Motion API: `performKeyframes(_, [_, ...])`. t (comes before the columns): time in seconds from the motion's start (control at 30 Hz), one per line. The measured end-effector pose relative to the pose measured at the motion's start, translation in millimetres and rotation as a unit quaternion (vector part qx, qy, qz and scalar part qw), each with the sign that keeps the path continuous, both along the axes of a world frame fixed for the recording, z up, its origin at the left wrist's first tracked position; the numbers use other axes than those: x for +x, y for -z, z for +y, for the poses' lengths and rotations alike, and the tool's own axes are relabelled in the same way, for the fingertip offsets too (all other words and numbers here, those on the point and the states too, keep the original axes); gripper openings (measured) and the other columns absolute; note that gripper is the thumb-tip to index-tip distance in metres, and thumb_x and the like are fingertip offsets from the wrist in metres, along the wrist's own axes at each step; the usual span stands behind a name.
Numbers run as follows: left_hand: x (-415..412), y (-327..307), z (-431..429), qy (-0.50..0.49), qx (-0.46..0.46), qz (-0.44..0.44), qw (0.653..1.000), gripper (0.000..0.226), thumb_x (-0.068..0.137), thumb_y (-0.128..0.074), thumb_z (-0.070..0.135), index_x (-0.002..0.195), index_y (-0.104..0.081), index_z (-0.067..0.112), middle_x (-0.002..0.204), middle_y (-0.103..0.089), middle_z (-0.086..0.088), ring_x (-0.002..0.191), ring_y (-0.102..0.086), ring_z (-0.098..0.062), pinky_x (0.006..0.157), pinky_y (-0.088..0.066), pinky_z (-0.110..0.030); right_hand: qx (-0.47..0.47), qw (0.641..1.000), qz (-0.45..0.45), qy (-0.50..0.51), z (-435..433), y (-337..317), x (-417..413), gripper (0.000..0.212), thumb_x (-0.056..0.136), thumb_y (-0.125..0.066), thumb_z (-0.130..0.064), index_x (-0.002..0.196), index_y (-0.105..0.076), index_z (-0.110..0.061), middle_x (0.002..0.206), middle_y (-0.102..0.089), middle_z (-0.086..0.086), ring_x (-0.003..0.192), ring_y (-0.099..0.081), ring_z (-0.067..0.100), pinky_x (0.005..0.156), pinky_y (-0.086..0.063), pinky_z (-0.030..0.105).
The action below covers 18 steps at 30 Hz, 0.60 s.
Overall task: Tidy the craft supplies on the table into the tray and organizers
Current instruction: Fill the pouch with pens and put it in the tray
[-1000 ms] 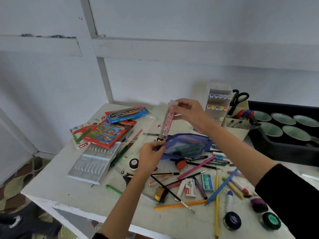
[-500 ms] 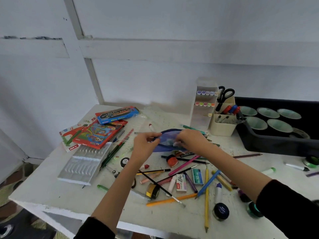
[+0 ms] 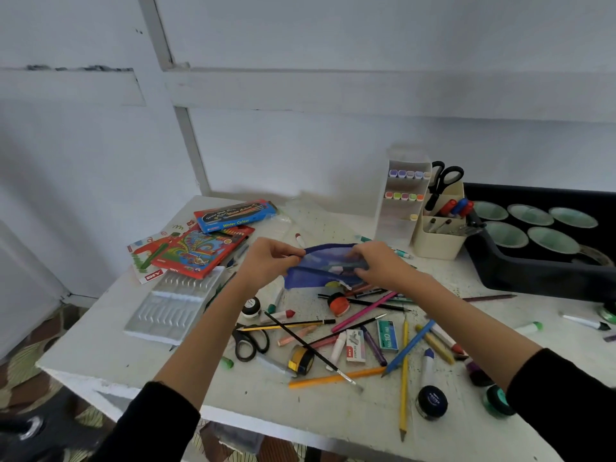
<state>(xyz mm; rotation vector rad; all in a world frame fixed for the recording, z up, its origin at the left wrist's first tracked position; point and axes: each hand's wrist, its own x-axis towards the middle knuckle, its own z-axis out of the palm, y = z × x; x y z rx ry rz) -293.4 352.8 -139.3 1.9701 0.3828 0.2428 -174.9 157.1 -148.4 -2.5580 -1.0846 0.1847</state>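
A blue mesh pouch [image 3: 316,266] is held just above the middle of the white table [image 3: 100,355]. My left hand [image 3: 266,261] pinches its left end and my right hand [image 3: 376,261] grips its right end. Pens show faintly through the mesh. In front of the pouch lies a scatter of pencils [image 3: 405,371], a paintbrush [image 3: 313,351], staple boxes [image 3: 386,335], black scissors [image 3: 248,343], small paint jars [image 3: 431,401] and a tape roll [image 3: 301,360]. A black tray [image 3: 533,278] with green paper cups stands at the right.
A white marker rack [image 3: 400,208] and a cream pen holder [image 3: 436,241] with scissors stand at the back. Colour-pencil boxes [image 3: 206,251] and a white plastic insert [image 3: 173,305] lie at the left. The table's front edge is close to me.
A second ago my right hand held a pink tube upright above the pouch. That tube is gone from my hand, and both hands now hold the pouch.
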Motion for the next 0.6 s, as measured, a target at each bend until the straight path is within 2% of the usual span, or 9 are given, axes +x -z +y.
performKeyframes(0.07, [-0.5,-4.1,3.7,0.001,0.016,-0.005,1.000,0.017,0.086,-0.063,0.001,0.099,-0.072,0.004,0.092,-0.072,-0.015,0.086,-0.065,-0.031,0.081,-0.056,-0.047,-0.002,1.000,-0.006,0.021,-0.6,-3.5,0.8,0.037,0.086,-0.059,-0.005,0.122,-0.058,-0.007,0.118,-0.061,0.013,0.104,-0.059,0.025,0.089,-0.047,0.030])
performKeyframes(0.13, [-0.3,-9.5,5.7,-0.002,0.040,-0.022,0.999,0.017,0.086,-0.063,0.001,0.098,-0.073,0.006,0.089,-0.072,-0.010,0.084,-0.066,-0.029,0.080,-0.057,-0.045,-0.002,0.999,-0.013,0.038,1.4,-7.8,0.1,0.038,0.087,-0.060,-0.007,0.125,-0.056,-0.005,0.118,-0.060,0.015,0.103,-0.059,0.027,0.089,-0.047,0.031])
performKeyframes(0.27, [1.5,-30.7,11.8,-0.019,0.104,-0.068,0.992,0.018,0.084,-0.062,0.000,0.097,-0.073,0.008,0.084,-0.071,-0.006,0.077,-0.065,-0.019,0.077,-0.057,-0.030,0.007,0.998,-0.034,0.047,7.2,-28.9,2.8,0.043,0.086,-0.062,-0.009,0.129,-0.053,-0.007,0.124,-0.057,0.014,0.110,-0.056,0.027,0.096,-0.046,0.034])
performKeyframes(0.4, [5.6,-59.8,21.1,-0.039,0.077,-0.136,0.987,0.020,0.086,-0.060,-0.002,0.100,-0.071,0.006,0.089,-0.071,-0.010,0.073,-0.064,-0.010,0.073,-0.056,-0.025,0.057,0.994,-0.086,0.039,7.0,-63.2,14.9,0.037,0.088,-0.058,-0.003,0.125,-0.057,-0.006,0.120,-0.062,0.013,0.107,-0.060,0.024,0.098,-0.048,0.037])
performKeyframes(0.5, [12.0,-75.1,25.1,-0.035,0.094,-0.159,0.982,0.023,0.086,-0.057,-0.004,0.098,-0.071,0.009,0.090,-0.070,-0.009,0.083,-0.065,-0.018,0.078,-0.057,-0.030,0.093,0.989,-0.104,0.043,6.1,-84.7,19.6,0.031,0.089,-0.055,-0.001,0.120,-0.060,-0.004,0.115,-0.064,0.014,0.102,-0.061,0.025,0.096,-0.049,0.037])
performKeyframes(0.6, [18.4,-79.3,22.6,-0.015,0.149,-0.146,0.978,0.024,0.087,-0.053,-0.004,0.096,-0.073,0.005,0.091,-0.070,-0.007,0.086,-0.065,-0.019,0.078,-0.057,-0.029,0.078,0.989,-0.114,0.049,2.3,-89.8,24.8,0.028,0.090,-0.054,-0.002,0.115,-0.064,-0.005,0.113,-0.065,0.012,0.098,-0.062,0.025,0.093,-0.050,0.037])
